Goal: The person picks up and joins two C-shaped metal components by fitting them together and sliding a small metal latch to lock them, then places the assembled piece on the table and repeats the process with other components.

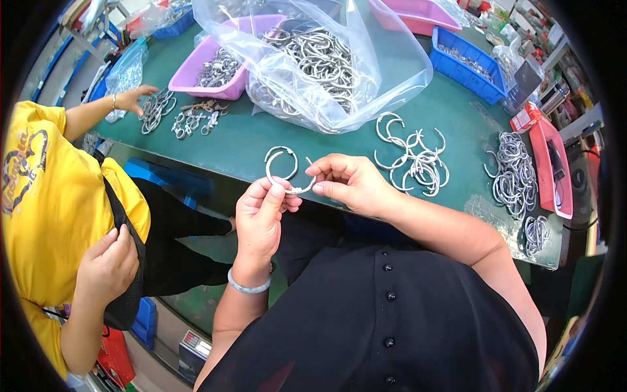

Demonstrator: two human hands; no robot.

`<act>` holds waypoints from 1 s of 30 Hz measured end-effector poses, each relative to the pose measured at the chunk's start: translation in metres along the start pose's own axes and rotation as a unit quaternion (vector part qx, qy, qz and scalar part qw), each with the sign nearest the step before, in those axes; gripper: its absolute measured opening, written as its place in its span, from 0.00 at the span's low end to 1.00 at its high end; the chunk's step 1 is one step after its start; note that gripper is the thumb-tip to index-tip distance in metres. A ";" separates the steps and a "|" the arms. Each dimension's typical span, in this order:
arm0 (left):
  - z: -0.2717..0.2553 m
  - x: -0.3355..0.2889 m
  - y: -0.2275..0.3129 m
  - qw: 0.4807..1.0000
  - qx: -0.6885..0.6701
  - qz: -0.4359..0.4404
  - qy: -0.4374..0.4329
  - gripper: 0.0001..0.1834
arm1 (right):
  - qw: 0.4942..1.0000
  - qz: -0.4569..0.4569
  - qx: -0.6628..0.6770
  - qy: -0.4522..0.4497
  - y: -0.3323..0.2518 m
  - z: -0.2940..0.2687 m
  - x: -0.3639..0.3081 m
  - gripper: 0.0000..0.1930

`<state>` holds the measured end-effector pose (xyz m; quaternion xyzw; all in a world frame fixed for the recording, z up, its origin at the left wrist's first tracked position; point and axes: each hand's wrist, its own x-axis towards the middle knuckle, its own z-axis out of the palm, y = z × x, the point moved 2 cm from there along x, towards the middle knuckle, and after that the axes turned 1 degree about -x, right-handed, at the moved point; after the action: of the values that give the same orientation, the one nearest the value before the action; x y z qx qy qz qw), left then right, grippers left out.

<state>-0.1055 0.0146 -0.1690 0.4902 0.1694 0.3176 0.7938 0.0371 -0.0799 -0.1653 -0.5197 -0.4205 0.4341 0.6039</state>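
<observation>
Near the table's front edge, my left hand [260,212] pinches a silver hinged metal ring [297,190] between thumb and fingers. My right hand [353,185] grips the right arc of the same ring with thumb and forefinger, and its halves stand apart. A second curved metal piece [282,149] shows just behind it; whether it is joined to the held ring I cannot tell. To the right of my right hand, a loose group of opened rings [418,160] lies on the green table [222,151]. A clear plastic bag [392,72] full of similar rings [320,55] stands beyond my hands.
A co-worker in a yellow shirt [59,176] stands at left, one hand [134,99] by some rings [157,110]. Pink bins [189,72] and a blue bin [480,85] hold small metal parts. More rings [513,171] pile at right beside a red tray [555,176].
</observation>
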 end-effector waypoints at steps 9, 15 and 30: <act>0.009 -0.004 -0.003 0.998 0.052 0.043 -0.010 0.06 | 0.999 0.026 0.033 0.021 -0.005 -0.003 -0.006 0.11; 0.012 -0.004 -0.004 0.997 0.063 0.053 -0.005 0.06 | 0.998 0.030 0.051 0.023 -0.003 -0.004 -0.006 0.11; 0.020 -0.005 -0.004 0.996 0.072 0.052 0.006 0.06 | 0.990 0.084 0.111 0.027 -0.006 -0.007 -0.012 0.11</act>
<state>-0.0963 -0.0034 -0.1633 0.5521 0.1710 0.3480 0.7381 0.0414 -0.0934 -0.1608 -0.4946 -0.3084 0.5130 0.6302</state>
